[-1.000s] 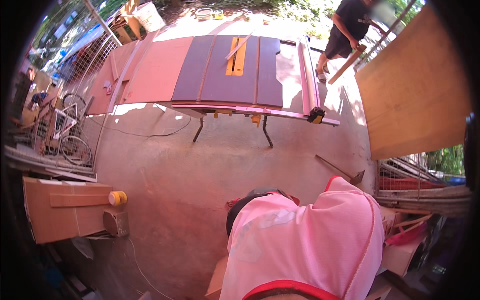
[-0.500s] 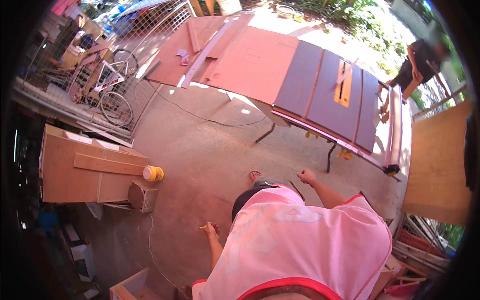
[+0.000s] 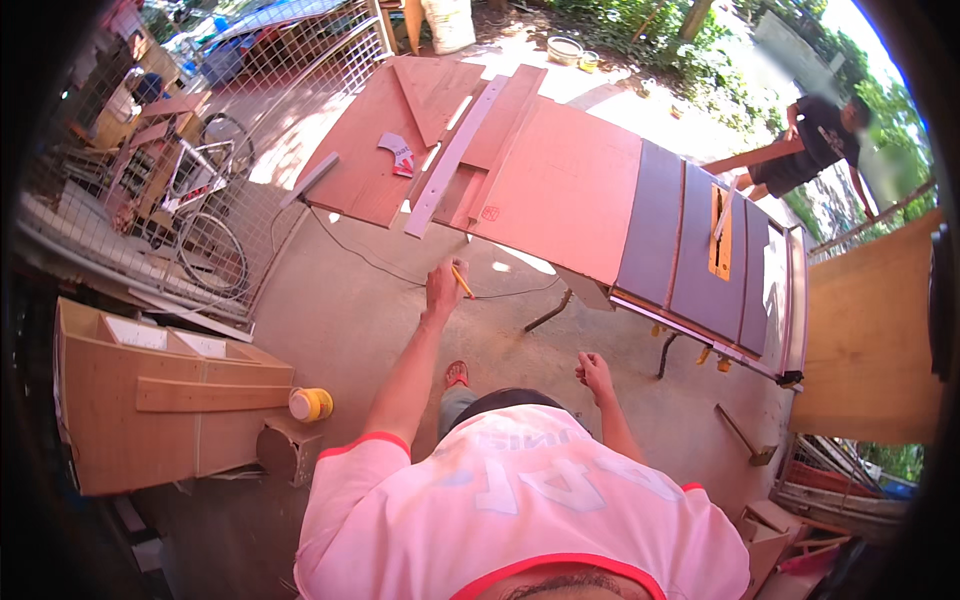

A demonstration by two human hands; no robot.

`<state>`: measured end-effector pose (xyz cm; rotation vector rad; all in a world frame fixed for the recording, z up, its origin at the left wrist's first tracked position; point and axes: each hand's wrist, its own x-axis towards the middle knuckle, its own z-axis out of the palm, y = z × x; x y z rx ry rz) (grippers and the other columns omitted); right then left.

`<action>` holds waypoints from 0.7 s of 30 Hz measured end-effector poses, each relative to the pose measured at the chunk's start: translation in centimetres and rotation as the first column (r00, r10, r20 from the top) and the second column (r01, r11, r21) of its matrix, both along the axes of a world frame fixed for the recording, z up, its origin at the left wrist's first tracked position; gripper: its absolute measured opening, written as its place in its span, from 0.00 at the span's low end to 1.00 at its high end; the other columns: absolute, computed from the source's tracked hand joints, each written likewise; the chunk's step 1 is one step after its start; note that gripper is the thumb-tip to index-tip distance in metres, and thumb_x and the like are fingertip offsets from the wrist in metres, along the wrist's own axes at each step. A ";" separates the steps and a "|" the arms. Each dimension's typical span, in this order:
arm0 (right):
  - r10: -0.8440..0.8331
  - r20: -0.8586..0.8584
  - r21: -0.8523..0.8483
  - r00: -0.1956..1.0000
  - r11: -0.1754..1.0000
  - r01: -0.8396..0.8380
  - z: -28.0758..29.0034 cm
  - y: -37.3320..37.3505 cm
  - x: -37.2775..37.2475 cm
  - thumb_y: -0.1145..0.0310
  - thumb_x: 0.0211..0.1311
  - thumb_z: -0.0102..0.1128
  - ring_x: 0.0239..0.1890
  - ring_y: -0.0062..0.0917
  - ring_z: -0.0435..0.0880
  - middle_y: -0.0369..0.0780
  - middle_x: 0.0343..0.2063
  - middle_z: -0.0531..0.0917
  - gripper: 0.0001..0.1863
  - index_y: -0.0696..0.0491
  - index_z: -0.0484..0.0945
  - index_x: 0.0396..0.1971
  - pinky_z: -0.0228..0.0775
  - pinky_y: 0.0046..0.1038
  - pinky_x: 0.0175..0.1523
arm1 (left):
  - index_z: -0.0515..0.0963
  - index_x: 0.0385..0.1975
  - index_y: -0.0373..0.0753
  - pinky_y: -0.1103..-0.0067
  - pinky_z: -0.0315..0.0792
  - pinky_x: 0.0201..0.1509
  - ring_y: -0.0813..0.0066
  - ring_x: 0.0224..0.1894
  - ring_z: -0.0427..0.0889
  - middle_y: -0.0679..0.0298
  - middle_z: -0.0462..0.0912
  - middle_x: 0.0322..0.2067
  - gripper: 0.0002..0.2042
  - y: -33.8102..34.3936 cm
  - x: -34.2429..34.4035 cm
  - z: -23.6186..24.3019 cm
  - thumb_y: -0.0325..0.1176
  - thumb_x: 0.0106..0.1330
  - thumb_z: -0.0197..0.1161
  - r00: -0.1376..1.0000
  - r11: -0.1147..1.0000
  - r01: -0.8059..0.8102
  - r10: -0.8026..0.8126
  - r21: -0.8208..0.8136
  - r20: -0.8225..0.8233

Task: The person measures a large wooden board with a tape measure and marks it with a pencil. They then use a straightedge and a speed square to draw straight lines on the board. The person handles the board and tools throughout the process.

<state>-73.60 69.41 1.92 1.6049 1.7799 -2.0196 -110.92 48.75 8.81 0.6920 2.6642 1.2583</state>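
My left hand (image 3: 442, 290) is stretched forward, closed around a yellow pencil (image 3: 463, 282). It is near the front edge of the reddish wooden worktop (image 3: 575, 185), apart from it. On the worktop's left part lie a pale straight strip (image 3: 458, 158), a reddish board (image 3: 507, 145) and a torn piece of printed card (image 3: 397, 154). My right hand (image 3: 594, 374) hangs lower, fingers curled in a loose fist, with nothing visible in it. It is over the floor, in front of the dark saw table (image 3: 645, 235) and touching nothing.
The saw table has a yellow insert (image 3: 720, 240) and a rail (image 3: 795, 300) on its right. Behind it a person (image 3: 815, 140) holds a board (image 3: 750, 158). A wooden cabinet (image 3: 150, 410) and a yellow-white tub (image 3: 311, 404) are at left. A cable (image 3: 370, 256) runs across the floor.
My left hand with the pencil has swung forward toward the worktop. My body has turned and moved closer to it. The other person now carries a board.
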 end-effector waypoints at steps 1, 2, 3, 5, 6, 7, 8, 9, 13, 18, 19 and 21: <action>-0.145 0.104 0.019 0.984 0.989 0.144 -1.1 -1.5 3.3 0.49 0.76 0.61 0.32 0.20 0.82 0.35 0.32 0.83 0.20 0.51 0.77 0.51 0.75 0.24 0.36 | 0.82 0.42 0.35 0.58 0.79 0.47 0.46 0.41 0.88 0.48 0.88 0.33 0.16 2.2 -3.0 0.2 0.45 0.74 0.62 0.997 0.999 0.051 -0.052 -0.017 -0.062; -0.257 0.187 0.009 0.948 0.965 0.260 -1.8 -3.2 6.9 0.48 0.75 0.62 0.29 0.20 0.82 0.34 0.31 0.83 0.21 0.51 0.77 0.51 0.73 0.23 0.32 | 0.82 0.44 0.35 0.58 0.79 0.50 0.46 0.45 0.87 0.46 0.87 0.36 0.17 4.2 -5.7 0.4 0.45 0.73 0.64 0.991 0.995 0.097 -0.099 -0.030 -0.090; -0.371 0.277 0.007 0.886 0.923 0.384 -2.3 -5.5 10.6 0.48 0.74 0.62 0.30 0.21 0.81 0.34 0.31 0.82 0.20 0.50 0.76 0.50 0.72 0.24 0.31 | 0.79 0.47 0.35 0.58 0.78 0.53 0.45 0.48 0.85 0.46 0.85 0.40 0.18 6.1 -7.8 0.5 0.45 0.71 0.66 0.988 0.992 0.098 -0.106 -0.075 -0.113; -0.591 0.431 0.033 0.682 0.766 0.642 -2.2 -11.4 17.4 0.51 0.75 0.59 0.26 0.24 0.79 0.36 0.30 0.81 0.17 0.50 0.76 0.48 0.68 0.27 0.26 | 0.75 0.52 0.33 0.58 0.77 0.59 0.44 0.55 0.80 0.44 0.81 0.48 0.24 9.8 -11.3 0.5 0.45 0.67 0.71 0.987 0.974 0.098 -0.121 -0.204 -0.102; -0.650 0.498 0.059 0.574 0.686 0.725 -1.6 -14.7 20.2 0.52 0.76 0.58 0.26 0.26 0.78 0.36 0.28 0.80 0.16 0.49 0.76 0.46 0.67 0.31 0.27 | 0.74 0.53 0.32 0.57 0.76 0.59 0.43 0.56 0.79 0.44 0.79 0.51 0.26 11.1 -12.4 0.3 0.45 0.66 0.72 0.988 0.966 0.076 -0.107 -0.249 -0.115; -0.711 0.489 0.072 0.506 0.611 0.789 -0.8 -18.4 22.5 0.54 0.75 0.57 0.25 0.27 0.77 0.36 0.27 0.80 0.13 0.50 0.77 0.42 0.66 0.33 0.28 | 0.73 0.54 0.32 0.56 0.76 0.60 0.43 0.57 0.78 0.43 0.78 0.53 0.28 12.4 -13.1 0.1 0.46 0.65 0.74 0.990 0.949 0.055 -0.091 -0.311 -0.103; -0.750 0.470 0.096 0.465 0.567 0.818 0.2 -22.1 24.2 0.57 0.74 0.55 0.25 0.27 0.78 0.36 0.24 0.79 0.12 0.50 0.78 0.38 0.66 0.33 0.28 | 0.72 0.55 0.31 0.55 0.76 0.61 0.42 0.59 0.77 0.42 0.76 0.55 0.30 13.4 -13.7 -0.1 0.47 0.64 0.75 0.994 0.923 0.058 -0.089 -0.382 -0.066; -0.764 0.479 0.123 0.432 0.546 0.829 1.0 -25.6 25.1 0.60 0.73 0.54 0.24 0.27 0.77 0.36 0.21 0.77 0.12 0.52 0.78 0.34 0.67 0.33 0.27 | 0.72 0.55 0.31 0.55 0.76 0.60 0.42 0.59 0.77 0.42 0.75 0.56 0.31 13.9 -14.0 -0.5 0.48 0.63 0.76 0.995 0.914 0.067 -0.093 -0.399 -0.046; -0.780 0.566 0.117 0.265 0.394 0.912 1.5 -36.1 23.6 0.59 0.74 0.57 0.25 0.28 0.80 0.38 0.22 0.79 0.13 0.55 0.80 0.37 0.71 0.34 0.30 | 0.71 0.56 0.31 0.56 0.77 0.59 0.42 0.59 0.78 0.42 0.74 0.55 0.35 15.6 -14.8 -2.0 0.53 0.61 0.76 0.977 0.892 0.178 -0.209 -0.416 -0.029; -0.804 0.451 0.018 0.388 0.443 0.896 -5.9 -42.9 20.2 0.58 0.74 0.59 0.27 0.28 0.82 0.39 0.24 0.82 0.14 0.55 0.81 0.40 0.74 0.34 0.32 | 0.74 0.51 0.30 0.62 0.81 0.53 0.49 0.51 0.85 0.43 0.81 0.48 0.30 16.2 -13.5 -3.1 0.51 0.64 0.75 0.973 0.896 0.228 -0.228 -0.381 0.044; -0.797 0.406 -0.002 0.447 0.488 0.873 -7.5 -43.8 19.7 0.58 0.74 0.60 0.28 0.28 0.82 0.39 0.25 0.82 0.14 0.55 0.81 0.41 0.74 0.34 0.33 | 0.75 0.49 0.30 0.64 0.81 0.50 0.53 0.47 0.86 0.46 0.82 0.45 0.28 15.6 -12.8 -3.1 0.50 0.65 0.74 0.956 0.931 0.286 -0.261 -0.226 0.134; -0.794 0.303 -0.023 0.527 0.547 0.837 -9.4 -44.6 19.2 0.58 0.75 0.61 0.29 0.27 0.83 0.39 0.26 0.83 0.15 0.56 0.82 0.43 0.75 0.34 0.34 | 0.78 0.46 0.29 0.69 0.81 0.45 0.60 0.39 0.88 0.50 0.86 0.39 0.24 14.0 -9.6 -2.9 0.47 0.68 0.72 0.853 0.932 0.359 -0.353 0.060 0.384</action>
